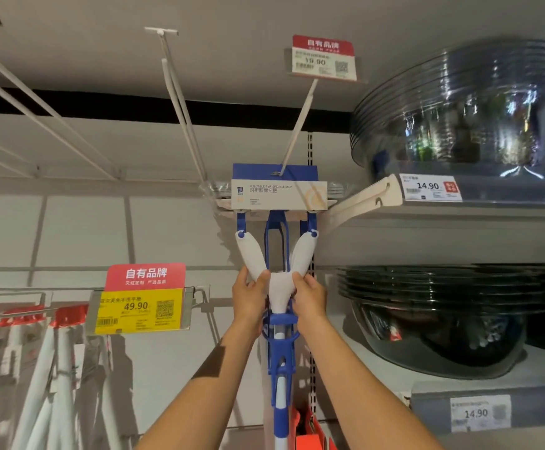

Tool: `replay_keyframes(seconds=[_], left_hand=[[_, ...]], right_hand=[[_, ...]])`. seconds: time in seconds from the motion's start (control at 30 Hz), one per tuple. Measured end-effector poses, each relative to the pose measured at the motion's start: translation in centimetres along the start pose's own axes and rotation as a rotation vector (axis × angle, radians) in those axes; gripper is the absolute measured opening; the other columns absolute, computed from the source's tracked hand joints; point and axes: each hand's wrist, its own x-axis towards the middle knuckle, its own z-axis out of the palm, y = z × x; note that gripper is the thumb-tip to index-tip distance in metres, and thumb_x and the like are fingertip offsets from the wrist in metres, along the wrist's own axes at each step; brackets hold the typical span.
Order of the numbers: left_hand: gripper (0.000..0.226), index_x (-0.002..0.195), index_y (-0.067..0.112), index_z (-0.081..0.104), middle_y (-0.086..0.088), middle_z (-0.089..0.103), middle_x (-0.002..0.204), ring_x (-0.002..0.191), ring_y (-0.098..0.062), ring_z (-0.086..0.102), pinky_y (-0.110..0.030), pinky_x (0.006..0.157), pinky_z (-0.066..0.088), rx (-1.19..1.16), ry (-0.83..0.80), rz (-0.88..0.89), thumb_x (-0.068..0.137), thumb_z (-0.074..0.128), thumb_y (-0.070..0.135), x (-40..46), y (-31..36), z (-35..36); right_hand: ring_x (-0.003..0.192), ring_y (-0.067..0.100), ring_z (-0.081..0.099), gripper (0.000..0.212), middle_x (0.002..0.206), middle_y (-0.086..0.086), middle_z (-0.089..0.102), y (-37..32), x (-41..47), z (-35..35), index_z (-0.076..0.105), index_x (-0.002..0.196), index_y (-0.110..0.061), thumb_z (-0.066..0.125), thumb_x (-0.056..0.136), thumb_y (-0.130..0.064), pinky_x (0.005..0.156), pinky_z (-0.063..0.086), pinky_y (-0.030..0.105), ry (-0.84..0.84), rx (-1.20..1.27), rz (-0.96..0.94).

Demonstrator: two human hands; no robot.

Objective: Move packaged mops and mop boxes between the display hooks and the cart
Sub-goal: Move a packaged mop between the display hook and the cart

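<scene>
Head view, looking steeply upward, shows both arms raised to a foldable sponge mop that hangs on the display wall. The left hand grips the lower left side of the white Y-shaped yoke, thumb lying across its front and fingers wrapped behind, while the right hand pinches the opposite side in much the same way. Holding it from both sides probably keeps the long mop from swinging and lets its top be steered along the hook. Straight above the hands, the mop's blue-and-white header card has its hang hole at the white display hook, which slopes up to a red-topped price tag reading 19.90. Whether the card sits fully on the hook or is only at its tip cannot be told from this angle. Below the hands, the blue wringer frame and pale handle drop out of the frame, so the mop's weight likely rests partly in the grip. Up and to the left of the hands, a second hook hangs bare. Level with the left hand and further left is a yellow price tag marked 49.90, with other packaged mops hanging beneath it. To the right of the right hand, shelves carry stacked clear basins above and dark basins below. No cart is in sight.
</scene>
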Motion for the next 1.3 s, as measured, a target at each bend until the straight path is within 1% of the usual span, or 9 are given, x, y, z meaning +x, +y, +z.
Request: replay_keyframes(seconds=[0.37,0.53,0.67,0.77,0.83,0.9,1.07,1.17,1.3], left_hand=[[0.029,0.129,0.019,0.053,-0.010,0.068,0.114,0.100,-0.027,0.071,-0.051,0.087,0.060,0.031,-0.004,-0.055,0.101,0.058,0.015,1.5,-1.0,-0.2],[0.021,0.123,0.014,0.057,-0.002,0.069,0.103,0.090,-0.016,0.070,-0.023,0.061,0.058,0.056,-0.030,-0.114,0.103,0.054,0.021,0.7,-0.3,-0.3],[0.016,0.103,0.028,0.063,0.007,0.069,0.100,0.090,-0.007,0.068,-0.016,0.059,0.053,0.057,-0.064,-0.137,0.106,0.048,0.032,-1.6,0.8,-1.1],[0.017,0.097,0.035,0.059,0.015,0.066,0.098,0.087,0.002,0.065,-0.016,0.063,0.050,0.081,-0.082,-0.105,0.107,0.044,0.033,-4.0,2.0,-1.6],[0.019,0.100,0.035,0.061,0.015,0.067,0.100,0.083,0.008,0.067,-0.017,0.070,0.052,0.140,-0.107,-0.045,0.107,0.043,0.033,-5.5,2.8,-2.0],[0.026,0.120,0.028,0.064,0.008,0.068,0.118,0.102,0.003,0.064,-0.023,0.090,0.052,0.257,-0.150,0.057,0.107,0.042,0.033,-7.1,3.7,-2.4],[0.046,0.148,0.022,0.048,0.012,0.054,0.140,0.117,0.009,0.051,-0.002,0.092,0.034,0.513,-0.203,0.281,0.106,0.042,0.041,-12.2,5.9,-3.8],[0.049,0.150,0.024,0.045,0.008,0.050,0.150,0.137,-0.005,0.043,-0.018,0.107,0.032,0.647,-0.250,0.369,0.105,0.042,0.043,-15.5,6.9,-4.8],[0.064,0.155,0.027,0.035,0.005,0.035,0.161,0.149,-0.009,0.028,-0.024,0.119,0.021,0.871,-0.316,0.459,0.101,0.031,0.061,-20.4,7.9,-6.3]], right_hand=[[0.086,0.018,0.068,0.012,0.093,0.002,0.069,1.1,1.1,0.4,0.065,0.107,-0.017,0.055,0.101,-0.019,0.063,0.054,0.028,-0.017,-0.006,-0.008],[0.093,0.024,0.069,0.013,0.098,0.007,0.070,0.8,0.5,0.2,0.066,0.099,-0.019,0.054,0.102,-0.019,0.080,0.060,0.040,-0.001,-0.058,-0.021],[0.086,0.012,0.067,0.018,0.097,0.001,0.070,0.2,-1.9,-0.3,0.067,0.092,-0.027,0.053,0.102,-0.024,0.065,0.052,0.024,0.011,-0.057,-0.109],[0.092,0.006,0.067,0.017,0.101,-0.010,0.068,-0.1,-4.4,-0.7,0.063,0.097,-0.039,0.053,0.103,-0.027,0.068,0.051,0.019,-0.020,-0.021,-0.151],[0.097,0.002,0.065,0.019,0.110,-0.013,0.066,-0.3,-6.2,-1.3,0.063,0.119,-0.033,0.052,0.103,-0.030,0.072,0.050,0.016,-0.056,-0.021,-0.178],[0.099,-0.006,0.063,0.034,0.119,-0.013,0.065,-0.7,-8.0,-2.0,0.056,0.137,-0.025,0.051,0.104,-0.030,0.073,0.049,0.013,-0.082,-0.067,-0.239],[0.092,-0.034,0.048,0.039,0.110,-0.034,0.051,-2.6,-13.3,-4.5,0.053,0.142,-0.021,0.052,0.103,-0.023,0.069,0.037,-0.007,-0.067,-0.289,-0.430],[0.114,-0.022,0.046,0.041,0.131,-0.023,0.053,-3.9,-17.0,-6.1,0.052,0.143,-0.024,0.052,0.103,-0.026,0.089,0.034,-0.003,-0.050,-0.409,-0.506],[0.140,0.003,0.039,0.044,0.151,-0.007,0.048,-4.9,-21.9,-8.5,0.050,0.146,-0.020,0.052,0.103,-0.028,0.114,0.030,0.021,-0.002,-0.569,-0.602]])
